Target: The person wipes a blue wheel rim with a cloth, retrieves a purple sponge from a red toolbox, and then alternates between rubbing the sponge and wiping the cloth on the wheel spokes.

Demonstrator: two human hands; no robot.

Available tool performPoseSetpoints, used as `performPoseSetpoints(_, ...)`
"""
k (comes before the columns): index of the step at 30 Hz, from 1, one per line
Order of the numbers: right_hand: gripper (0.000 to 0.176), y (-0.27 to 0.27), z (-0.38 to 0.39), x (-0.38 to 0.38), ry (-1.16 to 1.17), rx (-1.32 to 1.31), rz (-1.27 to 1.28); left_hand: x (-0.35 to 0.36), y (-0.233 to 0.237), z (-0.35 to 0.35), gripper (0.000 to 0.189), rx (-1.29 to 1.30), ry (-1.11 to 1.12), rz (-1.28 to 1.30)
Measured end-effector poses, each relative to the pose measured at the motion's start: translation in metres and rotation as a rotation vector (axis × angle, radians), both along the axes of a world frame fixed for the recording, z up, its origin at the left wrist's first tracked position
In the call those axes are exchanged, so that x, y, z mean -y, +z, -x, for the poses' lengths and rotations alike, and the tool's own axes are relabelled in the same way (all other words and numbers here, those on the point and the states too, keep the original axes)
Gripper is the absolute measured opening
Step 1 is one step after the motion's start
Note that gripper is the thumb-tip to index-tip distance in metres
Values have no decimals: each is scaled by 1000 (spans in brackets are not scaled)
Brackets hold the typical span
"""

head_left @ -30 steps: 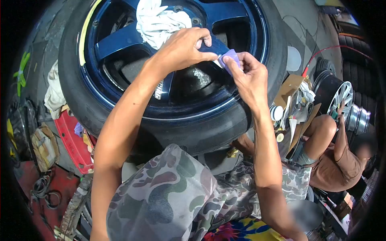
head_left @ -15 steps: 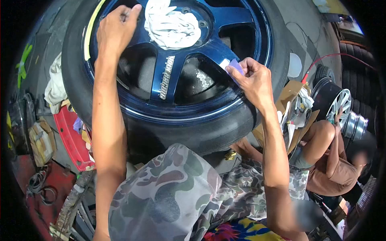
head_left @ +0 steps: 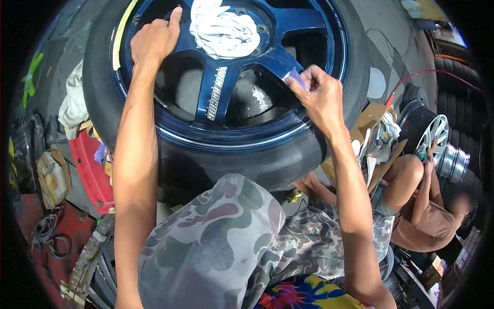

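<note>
A dark blue five-spoke wheel rim point(head_left: 221, 98) in a black tyre point(head_left: 242, 165) stands in front of my knees. A white rag point(head_left: 224, 31) lies bunched on its hub. My left hand point(head_left: 154, 41) grips a spoke at the upper left of the rim, forefinger stretched up. My right hand point(head_left: 319, 98) pinches a small purple pad point(head_left: 297, 77) and presses it against a spoke on the right. A yellow strip point(head_left: 121, 36) runs along the rim's left edge.
Another person point(head_left: 429, 216) sits at the right, working on a silver rim point(head_left: 437, 136). Cardboard and rags point(head_left: 378, 131) lie between us. A red tray point(head_left: 92, 172), a light cloth point(head_left: 72, 108) and cables point(head_left: 49, 232) are at the left. A red wire point(head_left: 411, 74) runs at the right.
My left hand left the purple pad and moved up left to grip a spoke. My right hand kept the pad on the right spoke. The wheel shifted slightly.
</note>
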State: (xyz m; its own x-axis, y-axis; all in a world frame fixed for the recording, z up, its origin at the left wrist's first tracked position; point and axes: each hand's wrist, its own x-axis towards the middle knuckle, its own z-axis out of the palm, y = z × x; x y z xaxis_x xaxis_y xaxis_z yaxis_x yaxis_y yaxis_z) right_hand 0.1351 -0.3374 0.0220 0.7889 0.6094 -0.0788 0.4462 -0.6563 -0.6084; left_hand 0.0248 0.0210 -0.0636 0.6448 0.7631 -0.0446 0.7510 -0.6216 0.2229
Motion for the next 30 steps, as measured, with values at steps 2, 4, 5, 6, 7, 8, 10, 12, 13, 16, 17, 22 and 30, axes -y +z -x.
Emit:
performPoseSetpoints(2, 29, 1, 0, 2, -4, 4, 28, 0, 2, 3, 88, -35, 1, 17)
performPoseSetpoints(4, 29, 2, 0, 0, 31, 42, 3, 3, 1, 1, 87, -5, 7, 5)
performPoseSetpoints(5, 31, 2, 0, -5, 11, 4, 1, 2, 2, 0, 86, -19, 10, 30)
performPoseSetpoints(6, 31, 2, -1, -3, 8, 5, -2, 2, 3, -1, 86, -18, 7, 27)
performPoseSetpoints(7, 31, 2, -2, -2, 15, 5, 12, 1, 3, -1, 86, -16, 6, 32)
performPoseSetpoints(8, 31, 2, -4, -2, 25, 4, 27, 0, 3, 0, 86, -15, 7, 38)
performPoseSetpoints(10, 30, 5, -6, 2, 47, 2, 27, 0, 3, 1, 86, -12, 24, 21)
performPoseSetpoints(12, 29, 7, -6, 4, 42, -46, 38, 1, 2, -2, 86, -62, 21, 21)
performPoseSetpoints(13, 29, 4, -7, 0, 74, 27, 27, 0, -1, 0, 86, -12, 3, 13)
performPoseSetpoints(16, 29, 1, -9, -6, 89, 30, 8, 0, 0, 0, 86, 12, 6, 28)
performPoseSetpoints(17, 29, 5, -8, -4, 79, -8, 40, -1, 1, 1, 86, -3, -11, 29)
performPoseSetpoints(22, 29, 8, -9, -2, 119, -14, 66, 2, 3, -2, 84, -27, 19, 33)
performPoseSetpoints(30, 28, 5, -5, 4, 60, -41, 59, 4, 3, -1, 85, -45, -3, 40)
